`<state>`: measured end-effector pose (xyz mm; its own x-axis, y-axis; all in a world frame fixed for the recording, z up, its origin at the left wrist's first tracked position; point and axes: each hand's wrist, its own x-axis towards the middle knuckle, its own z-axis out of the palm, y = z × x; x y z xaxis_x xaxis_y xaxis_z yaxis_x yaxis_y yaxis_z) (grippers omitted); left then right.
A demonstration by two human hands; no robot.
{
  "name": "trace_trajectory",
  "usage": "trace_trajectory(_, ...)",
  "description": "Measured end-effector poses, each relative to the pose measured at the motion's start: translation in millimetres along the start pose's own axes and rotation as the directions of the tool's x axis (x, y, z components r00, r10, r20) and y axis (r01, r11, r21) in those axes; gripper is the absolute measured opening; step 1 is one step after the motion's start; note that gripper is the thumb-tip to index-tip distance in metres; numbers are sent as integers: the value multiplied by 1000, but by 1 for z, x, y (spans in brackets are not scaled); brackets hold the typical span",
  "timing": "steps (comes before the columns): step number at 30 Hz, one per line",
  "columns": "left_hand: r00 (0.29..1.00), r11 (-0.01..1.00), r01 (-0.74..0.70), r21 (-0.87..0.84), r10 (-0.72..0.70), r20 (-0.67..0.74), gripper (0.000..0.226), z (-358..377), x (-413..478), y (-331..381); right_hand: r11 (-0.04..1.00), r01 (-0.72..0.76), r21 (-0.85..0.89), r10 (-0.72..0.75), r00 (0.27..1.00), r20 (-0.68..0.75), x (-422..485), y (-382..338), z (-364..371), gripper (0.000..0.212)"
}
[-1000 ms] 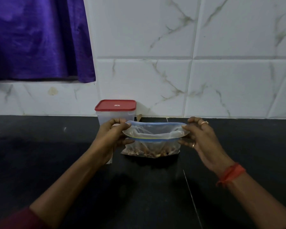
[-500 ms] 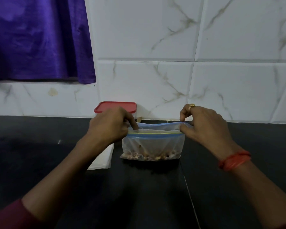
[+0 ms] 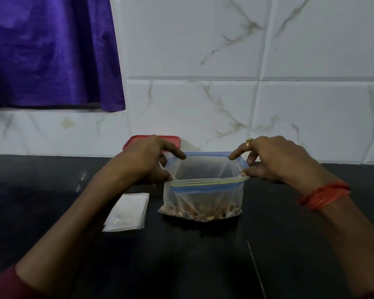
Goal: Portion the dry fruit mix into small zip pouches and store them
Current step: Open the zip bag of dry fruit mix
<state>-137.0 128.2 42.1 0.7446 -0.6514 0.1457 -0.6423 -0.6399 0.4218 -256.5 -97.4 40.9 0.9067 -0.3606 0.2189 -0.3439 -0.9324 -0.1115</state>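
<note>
1. Left grip point(image 3: 143, 162) pinches the left end of the bag point(image 3: 203, 197) at its rim, thumb on the near side and forefinger on the far side.
2. Right grip point(image 3: 274, 160) pinches the right end the same way.
3. Bag stands on the table point(image 3: 300, 244) between both grips, mouth spread wide, blue zip strip along the rim.
4. Mix point(image 3: 203, 212) sits at the bag's bottom, below both grips.
5. Pouches point(image 3: 125, 212) lie flat in a white stack left of the bag, not touching it.
6. Red lid point(image 3: 175, 140) peeks out behind the left grip, by the wall.
</note>
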Motion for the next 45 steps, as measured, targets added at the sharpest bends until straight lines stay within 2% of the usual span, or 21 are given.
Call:
trace_trajectory(2,1000,995,3,-101,-3,0,50,-1,3,-5,997,0,75,2,1000,-29,2,2,3,33)
trace_trajectory(5,998,919,57,-389,-61,3,35,1,5,-9,958,-4,286,37,993,-111,6,5,13,26)
trace_trajectory(7,993,870,70,-488,-105,-46,27,5,8,-12,891,-18,454,88,987,-134,10,6,21,20)
trace_trajectory(9,988,819,81,-568,-140,-61,25,11,13,-13,776,-41,629,141,984,-109,13,3,28,14)
trace_trajectory(11,983,763,116,-635,-180,-37,20,18,19,-14,712,-60,699,177,980,-95,16,1,35,20)
trace_trajectory(14,973,714,158,-682,-231,-16,3,25,25,-19,687,-77,722,207,974,-93,19,1,43,17)
trace_trajectory(18,963,696,176,-696,-269,-25,20,31,29,-28,563,-133,816,247,969,-13,22,5,50,23)
trace_trajectory(23,958,760,255,-598,-281,52,29,28,33,-33,417,-207,885,239,964,113,28,9,58,30)
trace_trajectory(24,955,776,275,-568,-287,71,30,28,34,-33,368,-242,898,249,956,155,31,10,61,30)
trace_trajectory(26,943,759,318,-568,-316,106,30,30,34,-32,208,-329,921,254,928,274,36,12,68,27)
trace_trajectory(28,926,612,359,-704,-330,185,25,35,34,-30,20,-404,915,221,894,390,38,14,74,24)
trace_trajectory(30,910,401,393,-828,-296,289,23,40,34,-28,-67,-431,900,182,881,436,38,16,77,25)
trace_trajectory(32,909,292,401,-868,-247,337,24,43,33,-29,-75,-425,902,142,891,432,36,19,76,24)
trace_trajectory(34,913,275,398,-875,-212,349,26,43,32,-30,-45,-405,913,104,907,407,33,23,71,26)
trace_trajectory(37,913,282,397,-873,-214,346,32,39,34,-36,55,-389,920,67,920,385,30,32,63,34)
trace_trajectory(39,917,320,394,-862,-193,348,42,34,35,-38,112,-388,915,55,922,384,29,38,59,32)
trace_trajectory(41,931,402,364,-840,-144,335,46,27,34,-40,142,-388,911,44,922,386,30,42,56,28)
trace_trajectory(45,947,492,309,-814,-77,313,31,19,33,-47,156,-372,915,42,928,370,30,41,54,21)
